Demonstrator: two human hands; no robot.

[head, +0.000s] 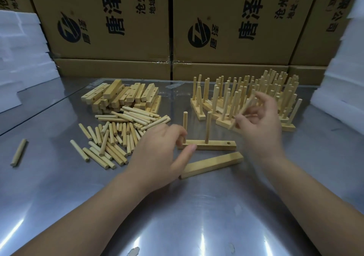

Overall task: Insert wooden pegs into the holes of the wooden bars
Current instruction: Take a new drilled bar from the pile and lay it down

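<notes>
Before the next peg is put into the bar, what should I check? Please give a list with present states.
1. Free hole in the bar: ok, the right end one is empty.
2. Bar steady: ok, left hand holds its left end.
3. Grip loaded: ok, right hand pinches a peg.
4. Peg over hole: not ok, tilted and away from it.
5. Seating of the two standing pegs: cannot tell.

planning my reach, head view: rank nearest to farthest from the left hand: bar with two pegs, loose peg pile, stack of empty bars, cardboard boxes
1. bar with two pegs, held by the left hand
2. loose peg pile, just to its left
3. stack of empty bars, behind the pile
4. cardboard boxes, at the back
</notes>
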